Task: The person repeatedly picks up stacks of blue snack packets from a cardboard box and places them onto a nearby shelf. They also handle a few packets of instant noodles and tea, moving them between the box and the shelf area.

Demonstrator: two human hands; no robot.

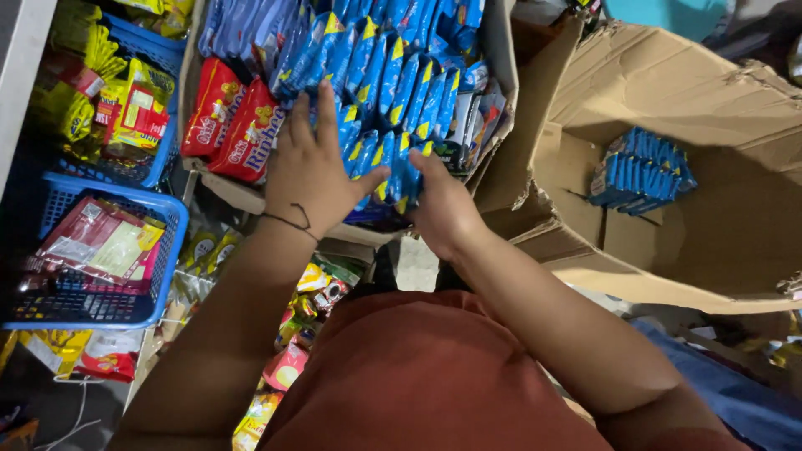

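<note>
My left hand lies flat with spread fingers on a row of blue biscuit packs that stand on edge in a cardboard box. My right hand presses against the near end of the same row, fingers curled around the last packs. A thin black cord is tied around my left wrist. Red snack packs fill the left side of that box, touching my left hand's edge.
A large open cardboard carton at right holds a small bundle of blue packs. Blue plastic baskets at left hold red and yellow snack bags. More packets lie on the floor below.
</note>
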